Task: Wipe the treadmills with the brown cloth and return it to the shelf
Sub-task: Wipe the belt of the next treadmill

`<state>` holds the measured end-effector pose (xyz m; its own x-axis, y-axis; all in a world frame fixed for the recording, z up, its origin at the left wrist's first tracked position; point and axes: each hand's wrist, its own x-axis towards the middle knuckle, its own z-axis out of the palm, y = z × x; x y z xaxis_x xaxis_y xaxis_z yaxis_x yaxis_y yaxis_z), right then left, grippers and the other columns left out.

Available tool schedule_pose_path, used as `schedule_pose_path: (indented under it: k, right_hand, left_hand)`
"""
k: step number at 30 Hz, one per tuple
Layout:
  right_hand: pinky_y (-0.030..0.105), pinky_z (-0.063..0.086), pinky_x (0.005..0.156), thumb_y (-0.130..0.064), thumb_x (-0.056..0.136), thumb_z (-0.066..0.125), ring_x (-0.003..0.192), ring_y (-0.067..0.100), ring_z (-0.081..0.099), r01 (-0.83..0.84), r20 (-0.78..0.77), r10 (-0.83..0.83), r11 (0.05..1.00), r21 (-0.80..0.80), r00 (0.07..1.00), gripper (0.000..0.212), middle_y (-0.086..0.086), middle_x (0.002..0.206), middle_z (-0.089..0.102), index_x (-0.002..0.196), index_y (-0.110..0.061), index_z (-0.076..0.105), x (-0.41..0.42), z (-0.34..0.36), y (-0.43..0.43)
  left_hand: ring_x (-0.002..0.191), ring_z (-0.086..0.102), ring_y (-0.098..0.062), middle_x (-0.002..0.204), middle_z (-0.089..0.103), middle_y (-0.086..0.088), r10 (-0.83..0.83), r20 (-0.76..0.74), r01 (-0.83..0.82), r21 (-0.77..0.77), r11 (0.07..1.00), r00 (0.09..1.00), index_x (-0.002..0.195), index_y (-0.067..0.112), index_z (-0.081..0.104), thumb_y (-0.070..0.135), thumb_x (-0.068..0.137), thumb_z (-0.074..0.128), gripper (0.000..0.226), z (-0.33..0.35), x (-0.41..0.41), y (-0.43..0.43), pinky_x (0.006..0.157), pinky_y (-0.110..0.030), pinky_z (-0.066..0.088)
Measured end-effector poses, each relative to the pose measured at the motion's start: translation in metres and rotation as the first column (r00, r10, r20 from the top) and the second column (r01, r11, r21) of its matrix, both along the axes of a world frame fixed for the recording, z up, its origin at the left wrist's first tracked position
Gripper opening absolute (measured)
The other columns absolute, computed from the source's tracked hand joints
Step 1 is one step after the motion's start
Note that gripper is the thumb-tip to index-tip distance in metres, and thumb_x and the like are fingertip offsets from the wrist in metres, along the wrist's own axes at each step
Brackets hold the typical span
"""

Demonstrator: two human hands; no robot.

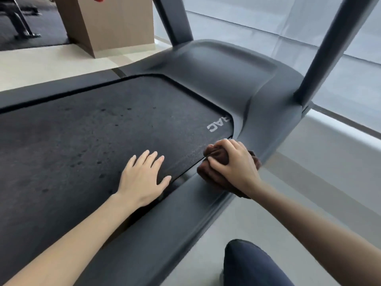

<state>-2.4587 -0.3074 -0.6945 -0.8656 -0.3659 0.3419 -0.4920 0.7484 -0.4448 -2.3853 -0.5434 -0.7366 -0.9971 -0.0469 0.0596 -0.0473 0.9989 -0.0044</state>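
brown terry cloth (210,174), soft and bunched into a wad, sits under the right hand (233,164), whose fingers curl over it and press it onto the dark grey plastic side rail (165,223) just beside the black textured running belt (92,131), near the belt's front corner. the left hand (142,178) lies flat on the belt, fingers straight and spread, grasping nothing. the cloth looks light and limp, so it should mould to the rail's curve; a hold over the top of the wad seems best, since loose corners would drag. beyond the belt's front end rises the grey moulded motor cover (216,75) with two slanted uprights (329,48); past the belt's far side stands a tan cardboard box (111,23).
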Motion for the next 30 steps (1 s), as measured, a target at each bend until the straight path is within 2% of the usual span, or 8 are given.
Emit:
schedule_pose_path:
  k: [3,8,11,16,21,24,27,30]
  right_hand:
    - [0.029,0.035,0.087,-0.039,0.083,0.063,0.101,0.022,0.049,0.019,0.057,-0.016,0.999,-0.045,0.998,0.029,-0.002,0.104,0.059,0.104,-0.020,0.057,-0.038,-0.024,-0.040]
    - [0.038,0.042,0.085,-0.046,0.081,0.060,0.098,0.024,0.049,-0.075,-0.020,0.080,0.980,0.182,0.997,0.037,0.000,0.103,0.057,0.109,-0.022,0.055,-0.085,-0.052,-0.081]
    - [0.035,0.043,0.080,-0.042,0.078,0.065,0.093,0.023,0.052,-0.073,-0.041,0.078,0.989,0.129,0.996,0.035,-0.001,0.097,0.059,0.106,-0.023,0.058,-0.120,-0.056,-0.069]
    - [0.037,0.042,0.087,-0.038,0.080,0.067,0.102,0.029,0.053,0.017,0.034,-0.019,0.998,0.063,0.999,0.033,0.006,0.104,0.061,0.106,-0.019,0.059,-0.219,-0.044,-0.069]
    - [0.034,0.037,0.086,-0.035,0.080,0.066,0.100,0.032,0.053,0.006,0.058,-0.008,1.000,0.030,0.998,0.033,0.010,0.106,0.059,0.108,-0.019,0.058,-0.231,-0.044,-0.068]
    - [0.032,0.040,0.080,-0.043,0.076,0.062,0.090,0.027,0.055,-0.181,0.047,0.177,0.977,0.111,0.983,0.034,0.002,0.097,0.058,0.103,-0.023,0.057,-0.200,-0.045,-0.037]
    - [0.037,0.045,0.077,-0.048,0.074,0.055,0.084,0.026,0.054,-0.289,-0.119,0.328,0.921,0.261,0.937,0.036,0.000,0.092,0.059,0.101,-0.024,0.062,-0.211,-0.034,-0.011]
    - [0.042,0.041,0.079,-0.039,0.080,0.064,0.090,0.032,0.051,-0.107,-0.306,0.186,0.961,0.256,0.934,0.032,0.007,0.098,0.058,0.107,-0.020,0.063,-0.271,-0.026,-0.011]
  left_hand:
    - [0.145,0.005,-0.015,0.158,0.013,0.003,0.027,-0.009,-0.027,0.041,0.999,1.000,0.149,0.023,0.018,0.058,0.092,0.025,0.067,-0.011,-0.021,-0.010,0.117,-0.037,0.006]
    - [0.145,-0.006,-0.016,0.159,0.001,0.001,0.062,-0.067,-0.056,0.087,0.995,0.996,0.150,0.023,0.009,0.058,0.091,0.017,0.070,-0.029,-0.060,-0.012,0.118,-0.039,0.003]
    - [0.145,-0.011,-0.016,0.159,-0.004,0.002,0.056,-0.074,-0.046,0.132,0.990,0.996,0.150,0.023,0.004,0.060,0.089,0.009,0.071,-0.034,-0.075,-0.004,0.118,-0.041,-0.003]
    - [0.143,-0.015,-0.013,0.157,-0.009,0.006,0.056,-0.046,-0.049,0.145,0.988,0.997,0.149,0.025,-0.001,0.060,0.082,-0.007,0.076,-0.035,-0.077,-0.001,0.118,-0.040,-0.006]
    - [0.145,0.011,-0.018,0.155,0.022,-0.001,0.079,-0.018,-0.075,0.156,0.985,0.997,0.146,0.018,0.029,0.059,0.086,0.012,0.075,-0.022,-0.087,0.003,0.118,-0.044,0.009]
    - [0.145,-0.003,-0.016,0.158,0.006,0.002,0.072,-0.018,-0.068,0.146,0.987,0.997,0.150,0.022,0.016,0.059,0.091,0.017,0.069,-0.019,-0.112,0.014,0.118,-0.044,0.000]
    - [0.144,-0.013,-0.012,0.158,-0.003,0.008,0.080,-0.037,-0.073,0.173,0.982,0.996,0.150,0.026,0.006,0.058,0.088,0.005,0.070,-0.026,-0.128,0.030,0.118,-0.042,-0.005]
    - [0.144,-0.009,-0.010,0.157,0.002,0.011,0.084,-0.037,-0.077,0.164,0.984,0.996,0.149,0.028,0.010,0.057,0.087,0.005,0.069,-0.031,-0.130,0.033,0.118,-0.040,-0.002]
